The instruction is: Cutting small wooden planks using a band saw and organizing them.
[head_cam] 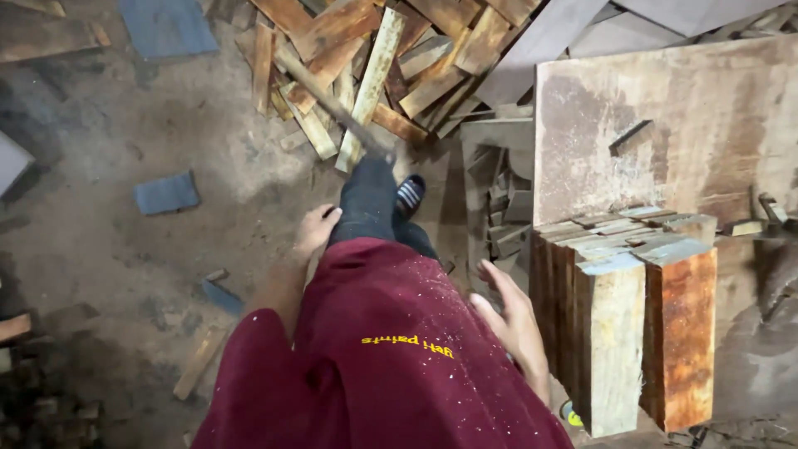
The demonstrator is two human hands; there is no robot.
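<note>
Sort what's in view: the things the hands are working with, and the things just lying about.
In hand:
- left hand, on a long wooden strip
- right hand, open, beside the upright wooden blocks

Lying about:
- heap of plank offcuts
- blue sheet pieces
- big board

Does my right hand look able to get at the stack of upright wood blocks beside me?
Probably yes: the right hand hangs open right beside the stack of upright wood blocks, with nothing visible between them.
</note>
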